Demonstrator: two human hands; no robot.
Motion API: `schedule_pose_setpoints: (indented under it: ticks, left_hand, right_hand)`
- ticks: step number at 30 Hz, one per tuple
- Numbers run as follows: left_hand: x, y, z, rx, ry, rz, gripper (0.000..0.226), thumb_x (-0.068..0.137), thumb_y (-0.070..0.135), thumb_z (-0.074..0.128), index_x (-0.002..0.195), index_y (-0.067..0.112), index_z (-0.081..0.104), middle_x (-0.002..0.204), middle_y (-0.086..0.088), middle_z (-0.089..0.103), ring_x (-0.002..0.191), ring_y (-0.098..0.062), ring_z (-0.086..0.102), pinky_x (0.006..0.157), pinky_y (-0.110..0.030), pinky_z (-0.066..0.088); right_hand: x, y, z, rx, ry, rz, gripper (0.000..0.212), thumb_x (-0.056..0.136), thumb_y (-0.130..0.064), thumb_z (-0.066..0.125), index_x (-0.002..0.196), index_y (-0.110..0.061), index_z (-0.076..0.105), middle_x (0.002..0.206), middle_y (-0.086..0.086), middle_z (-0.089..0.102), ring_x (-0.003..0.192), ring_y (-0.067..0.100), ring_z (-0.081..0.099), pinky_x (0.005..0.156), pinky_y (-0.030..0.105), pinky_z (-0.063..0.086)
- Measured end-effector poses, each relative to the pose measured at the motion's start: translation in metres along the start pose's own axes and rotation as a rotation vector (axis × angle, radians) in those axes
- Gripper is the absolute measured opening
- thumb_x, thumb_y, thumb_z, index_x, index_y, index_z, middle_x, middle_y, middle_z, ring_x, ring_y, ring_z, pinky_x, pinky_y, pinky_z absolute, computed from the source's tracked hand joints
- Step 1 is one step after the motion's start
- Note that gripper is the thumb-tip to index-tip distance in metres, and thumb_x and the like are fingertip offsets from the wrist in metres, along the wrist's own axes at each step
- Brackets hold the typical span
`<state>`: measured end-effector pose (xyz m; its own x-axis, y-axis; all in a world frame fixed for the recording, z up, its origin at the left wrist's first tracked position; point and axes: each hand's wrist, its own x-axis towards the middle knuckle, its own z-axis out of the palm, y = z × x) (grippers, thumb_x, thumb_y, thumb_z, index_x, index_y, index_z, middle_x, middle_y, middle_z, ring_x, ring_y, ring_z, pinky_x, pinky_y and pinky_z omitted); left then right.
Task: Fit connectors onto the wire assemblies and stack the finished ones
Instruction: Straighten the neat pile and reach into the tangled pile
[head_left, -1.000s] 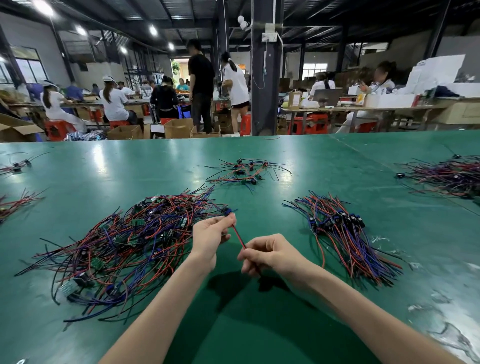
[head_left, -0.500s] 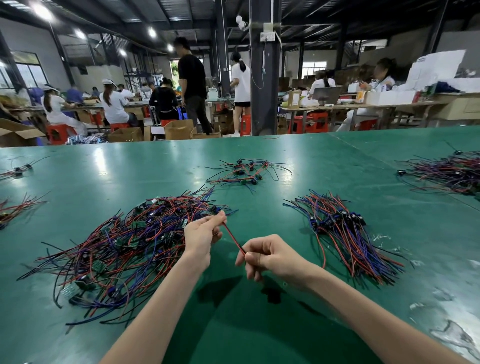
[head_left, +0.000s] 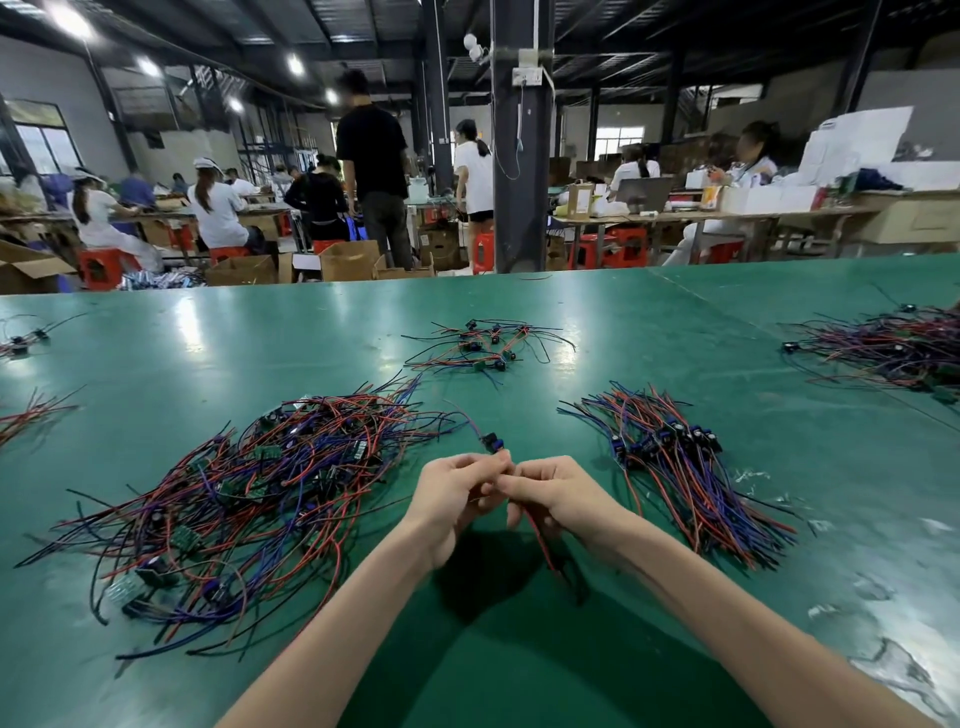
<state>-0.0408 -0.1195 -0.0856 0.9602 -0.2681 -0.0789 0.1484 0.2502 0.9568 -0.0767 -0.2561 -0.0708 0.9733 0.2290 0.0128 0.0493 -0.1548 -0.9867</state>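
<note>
Green tabletop (head_left: 649, 332) fills a busy workshop, with a tangled heap of unfinished wire assemblies (head_left: 249, 499) to the left and a neater stack of finished ones (head_left: 675, 467) to the right. Between them the left hand (head_left: 452, 493) and right hand (head_left: 550, 491) meet fingertip to fingertip, both pinched on one red wire (head_left: 540, 540) whose tail hangs below; a black connector (head_left: 492, 442) sits just above. Seating it well probably calls for gripping close to the wire end, lining it up straight, then pressing firmly
</note>
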Motion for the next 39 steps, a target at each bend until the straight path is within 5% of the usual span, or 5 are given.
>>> schedule_pose_setpoints:
  ticks: [11,21,27,31,39]
  left_hand:
    - [0.000,-0.001,-0.001,0.121,-0.019,-0.060,0.023,0.094,0.025,0.056,0.089,0.006,0.070,0.088,-0.001,0.072,0.058,-0.007,0.049,0.053,-0.018,0.040]
    - [0.000,-0.001,-0.003,0.112,-0.038,-0.064,0.019,0.093,0.017,0.057,0.087,0.005,0.070,0.085,-0.003,0.073,0.055,-0.007,0.050,0.050,-0.017,0.041]
    - [-0.003,0.000,-0.001,0.131,-0.043,-0.037,0.019,0.094,0.016,0.056,0.085,0.005,0.069,0.083,-0.002,0.072,0.053,-0.006,0.050,0.050,-0.017,0.041]
    - [-0.003,0.001,0.000,0.172,-0.036,-0.024,0.020,0.094,0.015,0.055,0.083,0.008,0.069,0.083,-0.001,0.071,0.053,-0.006,0.049,0.052,-0.017,0.040]
    - [-0.002,0.001,-0.003,0.300,0.007,0.046,0.020,0.093,0.011,0.056,0.077,0.013,0.068,0.080,0.000,0.070,0.052,-0.003,0.050,0.054,-0.018,0.040]
  right_hand:
    - [0.001,-0.027,-0.086,0.090,0.532,0.013,0.026,0.093,-0.014,0.058,0.071,-0.005,0.067,0.043,-0.001,0.053,0.029,0.003,0.030,0.032,0.012,0.020]
    - [-0.007,-0.009,-0.125,-0.909,0.649,0.569,0.021,0.083,-0.023,0.062,0.072,-0.007,0.055,0.087,0.014,0.059,0.081,0.029,0.055,0.069,0.029,0.041]
    - [-0.005,-0.012,-0.102,-1.051,0.936,0.103,0.020,0.093,-0.020,0.052,0.093,-0.005,0.066,0.093,0.018,0.067,0.085,0.036,0.062,0.072,0.037,0.048]
    - [0.002,-0.010,-0.070,-0.854,0.773,-0.237,0.013,0.091,-0.011,0.057,0.101,-0.008,0.065,0.084,0.016,0.070,0.080,0.034,0.063,0.072,0.040,0.049]
    - [0.010,0.027,-0.009,-0.911,0.311,-0.273,0.021,0.094,-0.016,0.050,0.115,-0.017,0.053,0.088,0.011,0.063,0.086,0.032,0.058,0.073,0.037,0.041]
